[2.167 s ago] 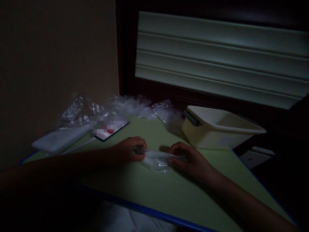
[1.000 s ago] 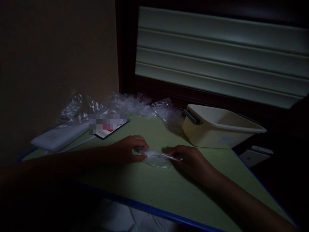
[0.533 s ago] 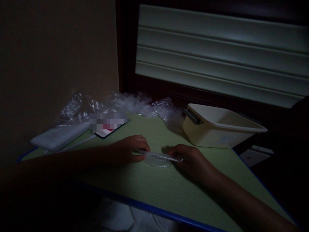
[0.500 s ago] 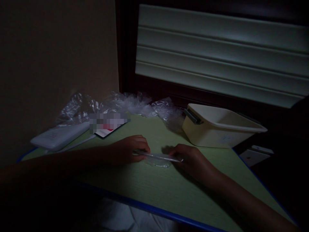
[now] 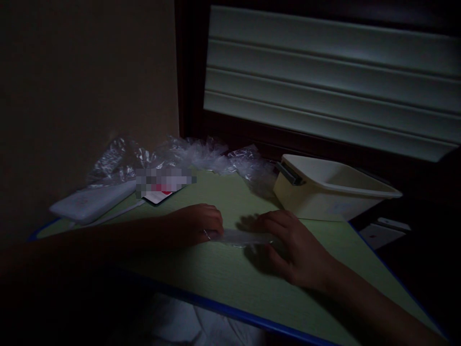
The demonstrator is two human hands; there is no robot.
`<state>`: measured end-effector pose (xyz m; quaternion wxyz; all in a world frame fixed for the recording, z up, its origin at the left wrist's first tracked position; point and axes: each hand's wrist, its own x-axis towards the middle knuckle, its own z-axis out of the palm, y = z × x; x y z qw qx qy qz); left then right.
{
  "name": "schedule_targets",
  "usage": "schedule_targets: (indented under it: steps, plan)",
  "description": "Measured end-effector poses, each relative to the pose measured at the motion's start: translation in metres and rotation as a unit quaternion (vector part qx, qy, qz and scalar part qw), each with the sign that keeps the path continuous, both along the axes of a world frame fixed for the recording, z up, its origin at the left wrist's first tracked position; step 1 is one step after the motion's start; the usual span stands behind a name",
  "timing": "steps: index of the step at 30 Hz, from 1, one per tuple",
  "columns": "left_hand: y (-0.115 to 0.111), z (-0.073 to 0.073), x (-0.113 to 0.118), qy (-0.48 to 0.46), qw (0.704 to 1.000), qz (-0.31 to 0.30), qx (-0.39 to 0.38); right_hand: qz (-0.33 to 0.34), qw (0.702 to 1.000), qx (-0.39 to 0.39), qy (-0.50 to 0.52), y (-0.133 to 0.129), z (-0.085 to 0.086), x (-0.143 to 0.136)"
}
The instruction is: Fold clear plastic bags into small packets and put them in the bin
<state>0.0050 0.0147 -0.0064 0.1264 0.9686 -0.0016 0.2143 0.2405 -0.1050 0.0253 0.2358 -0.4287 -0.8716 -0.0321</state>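
Observation:
A small clear plastic piece point(image 5: 245, 237) lies low over the green table point(image 5: 216, 283), between my two hands. Its left end is in the closed fingers of my left hand point(image 5: 202, 225). At its right end, my right hand point(image 5: 291, 250) has its fingers and thumb spread, and its shadow falls on the table. Whether the right fingertips touch the plastic is too dark to tell.
Crumpled clear plastic point(image 5: 201, 156) lines the table's back edge. A white device point(image 5: 91, 202) with a cable and a partly blurred card point(image 5: 162, 186) lie at the left. A cream bin point(image 5: 324, 197) stands at the back right, with white boxes point(image 5: 383, 233) beyond the table's right edge.
My right hand has opened from its pinch on the plastic's right end, the thumb moving toward the table's front edge. My left fingers have curled down, and the plastic looks flatter.

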Motion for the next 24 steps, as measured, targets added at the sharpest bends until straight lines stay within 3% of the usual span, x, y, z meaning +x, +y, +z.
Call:
schedule_targets:
  steps: [4,7,11,16,24]
  plan:
    - [-0.002,0.0,0.0,0.007,0.999,0.004,0.036,-0.009,0.995,0.097,0.006,-0.008,0.002,-0.007]
    - [-0.004,0.001,0.001,0.02,0.997,0.009,0.078,-0.008,0.994,0.104,-0.014,-0.014,0.001,-0.014]
    - [-0.008,0.003,0.001,0.032,0.993,0.021,0.115,0.007,0.999,-0.02,-0.045,-0.019,-0.003,-0.025]
    - [-0.009,0.004,0.001,0.036,0.987,0.025,0.152,0.014,0.976,-0.19,-0.109,-0.022,-0.01,-0.032]
    - [-0.014,0.011,-0.001,0.084,0.984,0.018,0.155,-0.017,0.971,-0.192,-0.142,-0.028,-0.011,-0.029]
